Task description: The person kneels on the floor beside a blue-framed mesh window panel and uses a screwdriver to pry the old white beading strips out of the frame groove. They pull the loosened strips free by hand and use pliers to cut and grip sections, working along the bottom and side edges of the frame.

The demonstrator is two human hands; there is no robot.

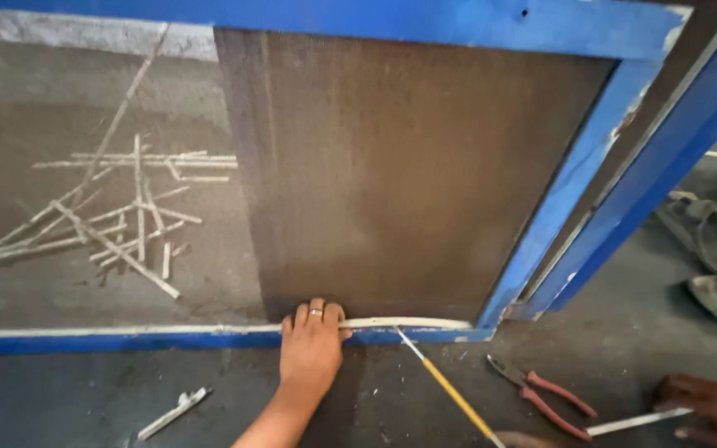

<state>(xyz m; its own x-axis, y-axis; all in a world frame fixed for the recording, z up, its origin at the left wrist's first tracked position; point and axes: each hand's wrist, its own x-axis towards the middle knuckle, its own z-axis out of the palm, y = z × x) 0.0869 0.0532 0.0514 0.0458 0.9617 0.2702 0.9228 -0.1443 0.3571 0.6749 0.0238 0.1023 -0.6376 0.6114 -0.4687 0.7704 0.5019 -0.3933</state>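
Nearest to us, at the bottom edge, our right hand (518, 440) barely shows; it seems to hold the yellow-handled screwdriver (446, 386), though we cannot tell how its fingers sit. Right of it on the floor (85, 398) lie red-handled pliers (545, 398), and at the right corner another person's hand (711, 411) rests on a pale strip (624, 426). A loose strip offcut (174, 412) lies at near left.

Farther in, our left hand (312, 344) presses down on the white beading strip (404, 323) along the near rail of the blue frame (168, 338), fingers curled over its left end, 1 wearing a ring. The screwdriver tip meets the strip mid-length. We judge the strip light, thin and bendy, likely to snap if levered sharply; hold it close to where it lifts.

Beyond, brown mesh (408, 174) fills the frame, and a pile of removed strips (118, 216) lies at far left.
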